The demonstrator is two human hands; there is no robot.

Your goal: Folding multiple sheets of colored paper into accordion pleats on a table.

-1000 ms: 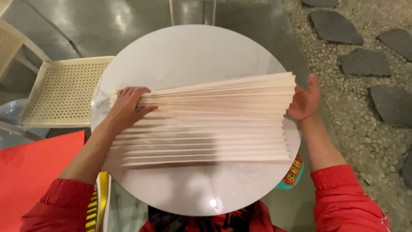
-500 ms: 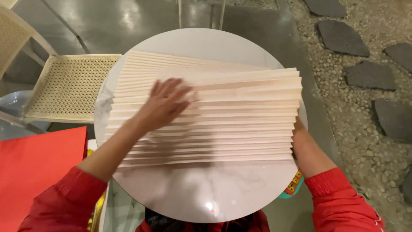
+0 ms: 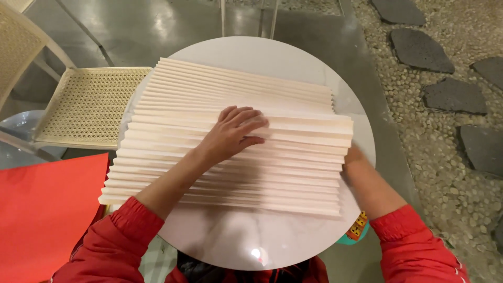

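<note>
Left hand (image 3: 233, 133) spread flat, palm down, pressing on pleated cream paper (image 3: 236, 157) fanned across round white bench (image 3: 251, 236). Right hand tucked under paper's right edge, apparently gripping it; hard to tell. Red sheet (image 3: 47, 209) well left of left hand, beside chair (image 3: 89, 105).

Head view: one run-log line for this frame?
left hand: flat on pleated cream paper | right hand: hidden under paper's right edge | paper: fanned across round white table | red sheet: lower left
</note>
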